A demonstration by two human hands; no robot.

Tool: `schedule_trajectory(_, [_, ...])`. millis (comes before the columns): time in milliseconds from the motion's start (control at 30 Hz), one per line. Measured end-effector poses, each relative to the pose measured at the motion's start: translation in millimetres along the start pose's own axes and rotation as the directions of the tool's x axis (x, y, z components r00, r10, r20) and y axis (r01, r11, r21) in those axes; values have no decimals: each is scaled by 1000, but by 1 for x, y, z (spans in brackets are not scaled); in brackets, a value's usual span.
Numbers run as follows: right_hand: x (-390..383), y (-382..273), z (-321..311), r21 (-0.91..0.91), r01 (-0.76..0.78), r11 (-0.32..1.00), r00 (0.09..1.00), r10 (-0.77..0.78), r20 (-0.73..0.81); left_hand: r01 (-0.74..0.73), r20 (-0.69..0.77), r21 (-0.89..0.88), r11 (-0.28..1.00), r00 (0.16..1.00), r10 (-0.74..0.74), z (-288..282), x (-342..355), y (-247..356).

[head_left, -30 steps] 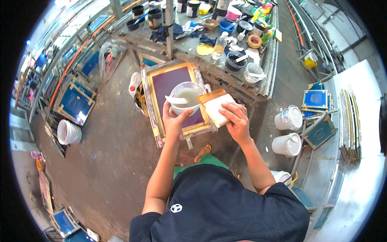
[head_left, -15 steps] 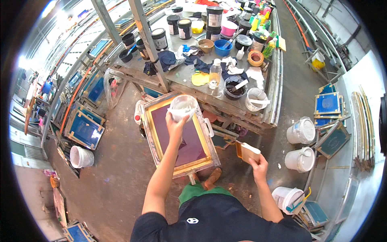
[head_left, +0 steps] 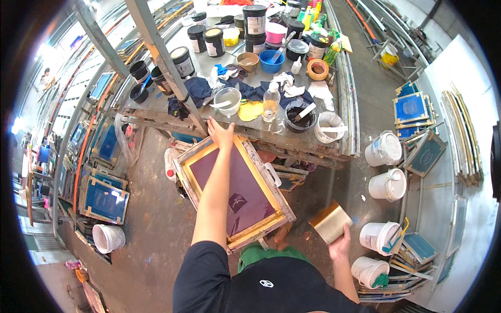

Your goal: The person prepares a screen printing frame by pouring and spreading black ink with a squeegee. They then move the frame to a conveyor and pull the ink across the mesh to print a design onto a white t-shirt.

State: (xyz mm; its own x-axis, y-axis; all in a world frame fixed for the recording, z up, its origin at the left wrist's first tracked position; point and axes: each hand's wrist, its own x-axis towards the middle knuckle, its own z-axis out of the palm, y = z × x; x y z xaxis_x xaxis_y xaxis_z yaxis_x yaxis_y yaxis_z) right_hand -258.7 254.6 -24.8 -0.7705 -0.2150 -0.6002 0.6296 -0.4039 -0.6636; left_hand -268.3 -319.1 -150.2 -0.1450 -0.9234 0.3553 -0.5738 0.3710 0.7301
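My left hand [head_left: 222, 134] reaches over the top of a tilted screen frame [head_left: 190, 172] with purple mesh [head_left: 250, 193], its fingers apart; whether it touches the frame I cannot tell. Just beyond it, a clear tub [head_left: 227, 101] with pale contents and a white spatula stands on the cluttered metal bench [head_left: 250, 125]. Low at the right, my right hand [head_left: 340, 242] grips a squeegee [head_left: 330, 221] with an amber blade and pale handle.
Black pots [head_left: 213, 43], cloths, a bottle [head_left: 270, 104] and dark-filled tub [head_left: 300, 117] crowd the bench. A metal post [head_left: 172, 73] rises before it. White buckets [head_left: 386, 183] line the right; screens [head_left: 104, 201] lean left, by another bucket [head_left: 108, 239].
The tub has gone from my left hand onto the bench, and that hand has moved up past the frame. My right hand has lowered rightward with the squeegee.
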Motion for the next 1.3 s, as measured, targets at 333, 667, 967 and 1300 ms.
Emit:
schedule_trajectory(333, [33, 107, 118, -144, -500, 854, 792, 519, 322, 933, 943, -332, 137, 328, 51, -216, -287, 18])
schedule_trajectory(667, [10, 196, 133, -950, -114, 291, 570, 802, 177, 628, 371, -732, 265, 693, -618, -257, -317, -50])
schedule_trajectory(967, [35, 133, 53, -915, 82, 396, 735, 596, 324, 818, 426, -520, 244, 496, -756, -273, -282, -189])
schedule_trajectory(1300, [38, 117, -44, -904, -111, 413, 780, 600, 179, 832, 341, -431, 349, 508, -791, -237, -289, -242])
